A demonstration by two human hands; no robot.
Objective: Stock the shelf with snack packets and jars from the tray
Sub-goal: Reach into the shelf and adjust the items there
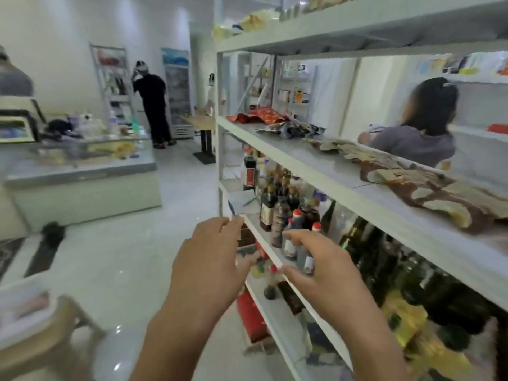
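The white shelf [302, 166] stands in tiers. On its top board, far above both grips, lie yellow packets [255, 20]. On the next board down are red packets [258, 115], with grey packets [294, 130] beside them and brown packets [428, 188] up and right of the right grip [324, 270]. The board level with the grips carries dark bottles [277, 199] beyond the left grip [209, 259], and red-capped bottles [295, 224] just behind the right grip. One small bottle [270, 287] stands on the board below, between the grips.

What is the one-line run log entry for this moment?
left hand: open, empty | right hand: open, empty | both in front of bottle shelf edge | snack packets on shelf above
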